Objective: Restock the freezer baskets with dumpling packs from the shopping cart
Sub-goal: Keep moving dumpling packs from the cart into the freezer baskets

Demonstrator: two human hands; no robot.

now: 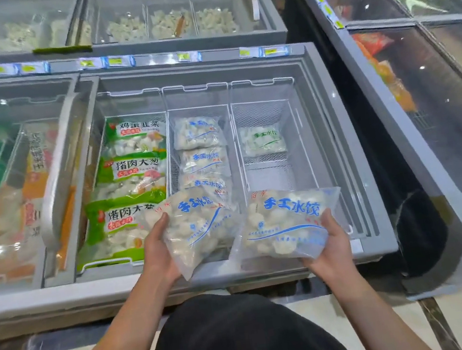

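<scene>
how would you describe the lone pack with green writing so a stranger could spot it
In the open freezer, take the right-hand basket of its three. One clear dumpling pack lies alone at its far end. Its writing is green; the middle basket's packs have blue.

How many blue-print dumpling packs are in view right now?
5: one in the left hand, one in the right hand, three stacked in the middle basket. More may lie hidden underneath.

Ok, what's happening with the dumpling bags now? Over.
Left hand holds one blue-print pack, right hand another. Both above freezer front edge. Right basket nearly empty. Nothing blocking.
</scene>
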